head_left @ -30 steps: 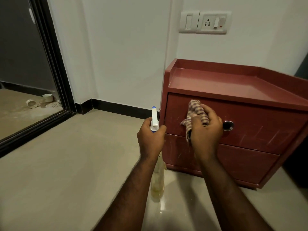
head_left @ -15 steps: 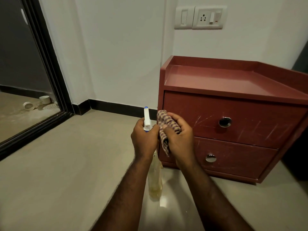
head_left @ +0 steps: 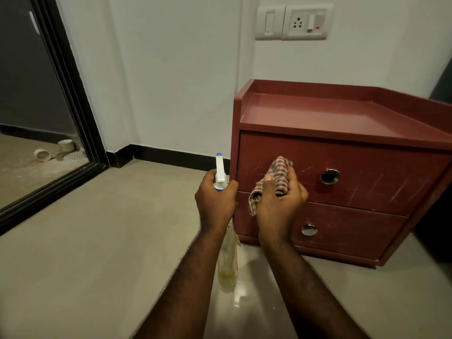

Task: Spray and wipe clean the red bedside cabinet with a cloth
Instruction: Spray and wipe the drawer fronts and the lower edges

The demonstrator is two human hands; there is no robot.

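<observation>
No word, brand, number or sign can be read anywhere in this frame. The side of the spray bottle (head_left: 227, 265) is too blurred to make out any lettering, and the wall socket plate (head_left: 305, 22) shows only a small red mark beside its switch.

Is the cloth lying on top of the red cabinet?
No, the right hand holds the cloth in front of the upper drawer of the cabinet.
</observation>
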